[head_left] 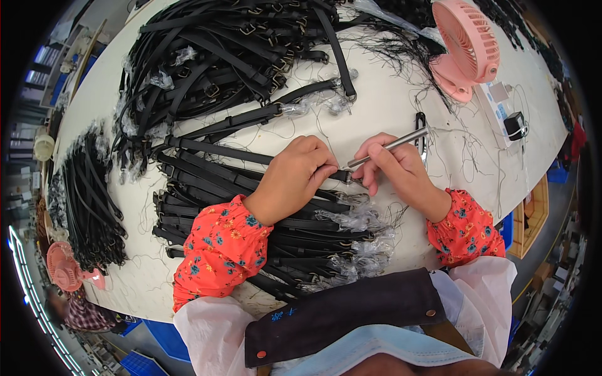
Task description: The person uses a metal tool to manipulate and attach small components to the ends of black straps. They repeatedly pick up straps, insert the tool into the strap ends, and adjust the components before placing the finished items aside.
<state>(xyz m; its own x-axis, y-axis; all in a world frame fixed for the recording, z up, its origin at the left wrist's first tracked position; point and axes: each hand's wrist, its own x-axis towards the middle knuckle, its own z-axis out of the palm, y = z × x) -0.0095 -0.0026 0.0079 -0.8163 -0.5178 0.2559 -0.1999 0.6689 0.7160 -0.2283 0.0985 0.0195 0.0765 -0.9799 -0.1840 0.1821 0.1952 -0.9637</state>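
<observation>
My left hand [293,178] is closed on a black belt [216,149], pinching it near its metal buckle end. That belt runs off to the left from under my fingers. In my right hand [396,168] is a slim silver metal rod [401,140], held like a pen, its lower tip close to the buckle end. My right fingertips are beside that same end; whether they touch it I cannot tell. Below my hands lies a row of black belts [313,241], with clear plastic wrap [354,266] around their buckle ends.
A heap of black belts [213,56] covers the back left of the white table [389,81]; another bundle [94,194] lies far left. Black snips [421,125] lie behind my right hand. A pink fan [467,44] and a power strip [492,109] stand back right, among loose threads.
</observation>
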